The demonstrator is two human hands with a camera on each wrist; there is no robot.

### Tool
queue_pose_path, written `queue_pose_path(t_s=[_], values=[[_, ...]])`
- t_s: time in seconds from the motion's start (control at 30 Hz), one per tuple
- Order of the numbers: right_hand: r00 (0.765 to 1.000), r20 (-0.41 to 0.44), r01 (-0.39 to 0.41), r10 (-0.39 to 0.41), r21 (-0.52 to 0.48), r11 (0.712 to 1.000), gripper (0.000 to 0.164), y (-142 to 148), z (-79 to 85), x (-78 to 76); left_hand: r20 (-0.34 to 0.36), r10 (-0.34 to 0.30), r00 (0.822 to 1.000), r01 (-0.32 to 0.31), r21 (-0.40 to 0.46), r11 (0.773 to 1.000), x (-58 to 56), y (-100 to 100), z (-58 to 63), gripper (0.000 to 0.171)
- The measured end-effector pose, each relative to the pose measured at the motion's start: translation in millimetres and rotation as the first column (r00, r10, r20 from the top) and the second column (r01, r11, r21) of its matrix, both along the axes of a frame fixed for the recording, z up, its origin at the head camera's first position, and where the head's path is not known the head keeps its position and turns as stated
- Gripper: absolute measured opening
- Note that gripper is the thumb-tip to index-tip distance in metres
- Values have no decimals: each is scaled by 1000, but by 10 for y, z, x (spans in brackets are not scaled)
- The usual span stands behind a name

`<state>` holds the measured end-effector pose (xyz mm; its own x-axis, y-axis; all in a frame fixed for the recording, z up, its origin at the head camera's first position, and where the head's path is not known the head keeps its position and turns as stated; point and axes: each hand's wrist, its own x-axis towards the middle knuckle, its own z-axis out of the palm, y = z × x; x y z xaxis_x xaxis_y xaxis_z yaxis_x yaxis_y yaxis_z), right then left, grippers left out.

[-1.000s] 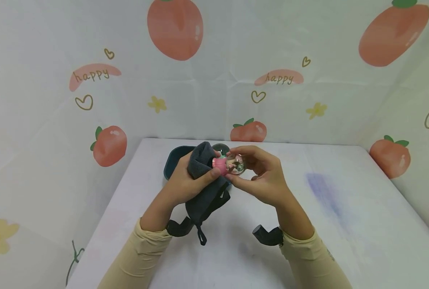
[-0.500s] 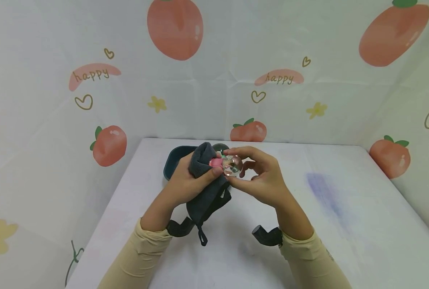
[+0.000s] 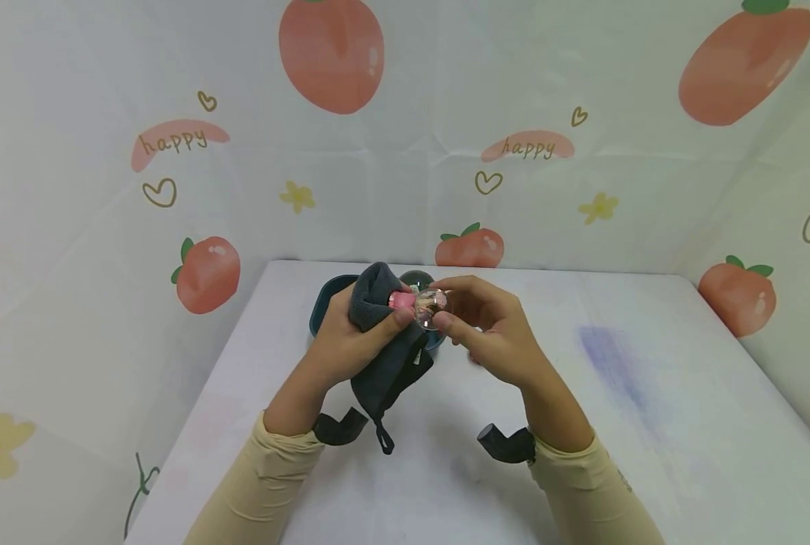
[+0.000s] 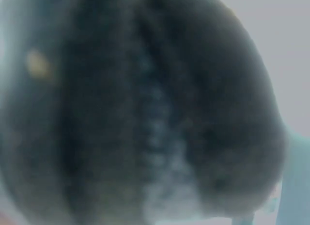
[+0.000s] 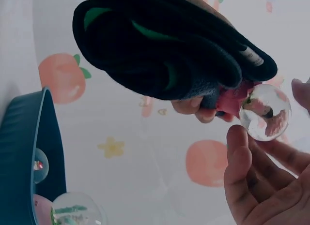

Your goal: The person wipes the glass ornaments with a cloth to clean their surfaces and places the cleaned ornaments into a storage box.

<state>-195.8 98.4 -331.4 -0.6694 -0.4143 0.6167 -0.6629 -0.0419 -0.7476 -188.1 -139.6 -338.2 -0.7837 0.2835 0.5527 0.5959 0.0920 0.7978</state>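
Observation:
My left hand [image 3: 353, 337] grips a dark grey cloth [image 3: 384, 378] with a hanging loop, bunched round the pink base of a small snow globe [image 3: 432, 308]. Its left thumb presses at the base. On the clear ball, my right hand [image 3: 496, 329] curls its fingers, the thumb on the near side in the head view. In the right wrist view the ball [image 5: 265, 112] juts from the cloth [image 5: 160, 51], with fingertips [image 5: 237, 135] right at its underside. Dark blurred cloth [image 4: 106, 113] fills most of the left wrist view.
Behind the hands stands a dark teal box [image 3: 321, 303], partly hidden. Another snow globe [image 3: 416, 279] shows at its back; the right wrist view has a globe [image 5: 75, 210] and a smaller clear ball [image 5: 41, 165] there. A fruit-patterned sheet [image 3: 391, 189] hangs behind the white table [image 3: 650, 363].
The snow globe and cloth have shifted slightly left with the left hand. The right thumb has moved from below the ball up onto its near side.

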Motion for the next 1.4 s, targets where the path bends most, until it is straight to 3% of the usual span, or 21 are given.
queue_pose_path(t_s=[0.23, 0.47, 0.63, 0.8, 0.93, 1.13, 1.27, 1.4], values=[[1000, -10, -15, 16, 41, 999, 33, 4, -10, 3, 39, -15, 999, 15, -6, 1000, 0, -3, -20, 59], [987, -141, -63, 74, 80, 995, 52, 13, -6, -13, 30, -22, 999, 23, -11, 1000, -9, -26, -9, 61], [978, -181, -94, 105, 66, 993, 56, 20, -4, -17, 33, -11, 999, 12, -12, 1000, 0, -28, -1, 62], [983, -167, -72, 79, 48, 996, 52, 21, 1, -16, 35, -8, 999, 8, 3, 1000, 10, -17, -5, 65], [996, -87, -19, 24, 59, 998, 43, 25, 5, -12, 43, 3, 999, -3, -2, 1000, 15, -7, -9, 68], [999, 37, -27, 23, 107, 994, 23, 20, -6, -4, 12, 21, 1000, -21, -5, 1000, 10, 3, -7, 72], [1000, 11, -15, 14, 119, 993, 23, 16, -13, -1, 20, 20, 1000, -20, -12, 1000, 2, 2, -15, 71], [994, -105, -16, 29, 121, 992, 39, 20, -4, -16, 30, 23, 999, -22, -28, 999, -4, -14, -1, 64]])
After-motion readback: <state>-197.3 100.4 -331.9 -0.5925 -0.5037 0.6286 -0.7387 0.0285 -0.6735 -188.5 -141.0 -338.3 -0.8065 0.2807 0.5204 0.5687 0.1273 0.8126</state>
